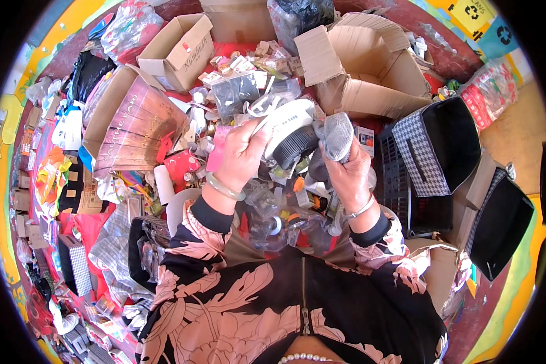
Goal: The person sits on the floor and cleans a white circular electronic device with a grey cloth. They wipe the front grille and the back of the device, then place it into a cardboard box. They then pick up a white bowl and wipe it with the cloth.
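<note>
Head view, catalogue of the sorting heap, from the grip outward:

- Left hand (239, 155): fingers closed round the rim of a white round plastic fitting (288, 124) with a black ribbed collar (297, 145) beneath it; a pink slip (217, 148) sits pinched against the same palm.
- Right hand (346, 170): clamped on a grey mesh-textured piece (337, 134), touching the fitting's right edge, so both hands meet on one raised item above the pile.
- Directly under the grip: loose clear plastic bits, small packets and caps, unsorted.
- Right of the grip: two black fabric bins (452, 139), one with a checked side; what they hold cannot be told.
- Beyond the grip: open cardboard box (370, 67), little inside it.
- Left of the grip: flat brown printed carton (136, 124).
- Progress, judged: one item in hand, the bulk of the heap not yet sorted.
</note>
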A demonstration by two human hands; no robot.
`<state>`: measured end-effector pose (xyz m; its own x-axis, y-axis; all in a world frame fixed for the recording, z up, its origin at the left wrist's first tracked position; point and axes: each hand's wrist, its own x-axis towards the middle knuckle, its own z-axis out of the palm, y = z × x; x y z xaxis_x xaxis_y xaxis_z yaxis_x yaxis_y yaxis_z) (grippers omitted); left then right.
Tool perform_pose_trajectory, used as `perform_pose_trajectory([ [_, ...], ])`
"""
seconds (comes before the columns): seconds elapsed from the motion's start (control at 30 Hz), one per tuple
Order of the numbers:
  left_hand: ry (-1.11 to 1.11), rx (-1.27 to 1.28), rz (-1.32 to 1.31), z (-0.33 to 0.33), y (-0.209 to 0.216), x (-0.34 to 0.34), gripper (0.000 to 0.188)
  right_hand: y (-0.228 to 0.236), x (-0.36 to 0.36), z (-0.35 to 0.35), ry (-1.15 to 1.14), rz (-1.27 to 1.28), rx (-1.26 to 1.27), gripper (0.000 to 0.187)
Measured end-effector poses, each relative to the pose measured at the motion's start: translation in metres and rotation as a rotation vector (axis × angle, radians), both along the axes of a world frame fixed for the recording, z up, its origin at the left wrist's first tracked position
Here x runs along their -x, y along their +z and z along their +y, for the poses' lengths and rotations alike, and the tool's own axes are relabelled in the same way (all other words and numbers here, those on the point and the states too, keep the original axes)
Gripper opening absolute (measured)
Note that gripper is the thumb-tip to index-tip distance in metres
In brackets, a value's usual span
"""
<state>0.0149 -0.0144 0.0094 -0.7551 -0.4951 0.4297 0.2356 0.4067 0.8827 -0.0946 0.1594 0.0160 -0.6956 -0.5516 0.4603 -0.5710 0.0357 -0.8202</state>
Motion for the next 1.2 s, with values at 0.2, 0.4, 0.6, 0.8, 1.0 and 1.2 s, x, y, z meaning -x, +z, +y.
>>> perform_pose_trajectory([
  [0.2,0.007,-0.111,-0.035,-0.003,-0.009,0.000,0.026,0.000,-0.002,-0.005,-0.076,0.393,-0.016,0.023],
  [0.4,-0.009,-0.378,-0.171,-0.001,-0.011,0.005,0.030,0.006,0.015,-0.010,0.199,-0.972,0.583,0.022],
  [0.6,0.099,-0.277,-0.161,-0.004,-0.035,0.020,0.036,0.005,0.018,-0.015,0.056,-0.612,0.504,0.019],
  [0.8,0.204,-0.119,-0.317,0.003,-0.034,0.023,0.038,-0.005,-0.006,-0.034,0.036,0.490,-0.378,0.021],
  [1.0,0.178,-0.238,-0.185,0.003,-0.047,0.028,0.039,-0.002,-0.010,-0.039,0.161,0.885,-0.335,0.029],
  [1.2,0.125,-0.143,-0.275,0.001,-0.052,0.027,0.038,0.004,-0.006,-0.033,0.347,0.950,-0.231,0.023],
])
